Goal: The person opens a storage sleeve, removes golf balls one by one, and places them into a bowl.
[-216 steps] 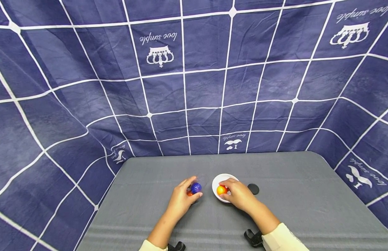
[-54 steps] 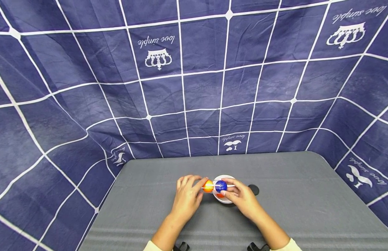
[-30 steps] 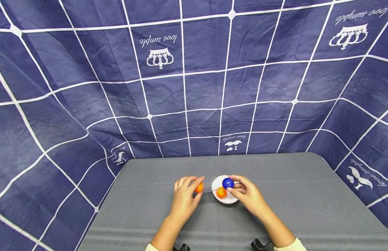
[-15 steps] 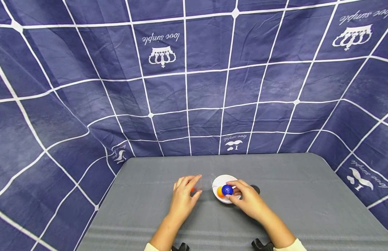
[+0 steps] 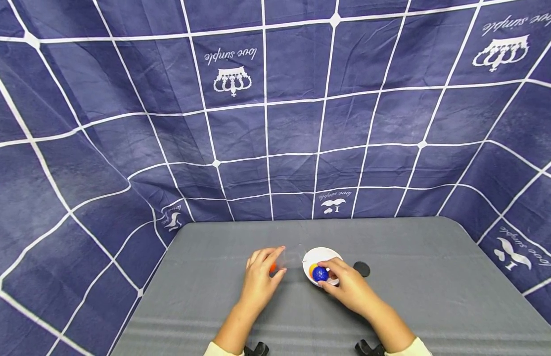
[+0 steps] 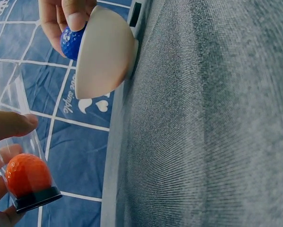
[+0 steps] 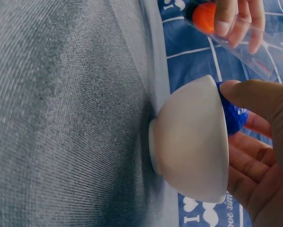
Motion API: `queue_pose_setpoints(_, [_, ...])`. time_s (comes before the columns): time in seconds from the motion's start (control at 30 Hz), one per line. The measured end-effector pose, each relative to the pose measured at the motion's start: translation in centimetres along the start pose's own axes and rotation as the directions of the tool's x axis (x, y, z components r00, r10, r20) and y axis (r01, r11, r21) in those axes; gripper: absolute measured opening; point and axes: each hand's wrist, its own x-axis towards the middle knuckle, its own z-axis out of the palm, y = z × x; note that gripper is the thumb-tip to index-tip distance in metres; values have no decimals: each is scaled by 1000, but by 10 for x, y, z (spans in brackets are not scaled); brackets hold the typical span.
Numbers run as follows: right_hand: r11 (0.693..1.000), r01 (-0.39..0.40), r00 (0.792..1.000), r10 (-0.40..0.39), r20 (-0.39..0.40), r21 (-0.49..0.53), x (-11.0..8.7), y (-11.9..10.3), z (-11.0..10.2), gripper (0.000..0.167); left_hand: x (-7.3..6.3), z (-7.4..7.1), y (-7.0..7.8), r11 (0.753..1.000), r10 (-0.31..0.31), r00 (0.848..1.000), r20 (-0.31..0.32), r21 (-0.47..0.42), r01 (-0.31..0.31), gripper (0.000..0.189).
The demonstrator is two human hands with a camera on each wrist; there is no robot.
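My left hand [image 5: 259,277] holds a clear plastic tube [image 6: 18,94], fingers and thumb around its sides. An orange golf ball [image 6: 28,175] sits at the tube's bottom, just above its black end cap [image 6: 38,199]. My right hand [image 5: 351,287] pinches a blue golf ball [image 5: 320,274] between thumb and fingers at the mouth of a white bowl [image 5: 319,252]. Part of the blue ball sits below the bowl's rim in the right wrist view. Beside it in the bowl lies an orange-yellow ball [image 5: 312,268], partly covered by the blue one.
A black round disc [image 5: 361,269] lies on the grey table [image 5: 213,287], right of the bowl. Behind the table hangs a dark blue cloth [image 5: 298,128] with white lines, which also runs along both sides.
The blue ball, earlier inside the tube, came out at its mouth into my right hand and moved down into the bowl. My left hand has tipped the tube back upright.
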Motion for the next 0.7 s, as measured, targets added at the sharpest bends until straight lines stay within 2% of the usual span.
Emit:
queue_pose_setpoints(0.17, [1000,22,1000,-22,12,-20,1,0,0,38,0,0,-2,1000,-6,1000,14,-3,6,61])
queue_pose_setpoints(0.4, [998,36,999,-34,32,-59,1,0,0,33,1,1,-6,1000,-2,1000,-13,-13,2,63])
queue_pose_setpoints(0.7, [984,88,995,-93,-22,-153,-1,2,3,25,0,2,-6,1000,7,1000,-8,-22,-7,63])
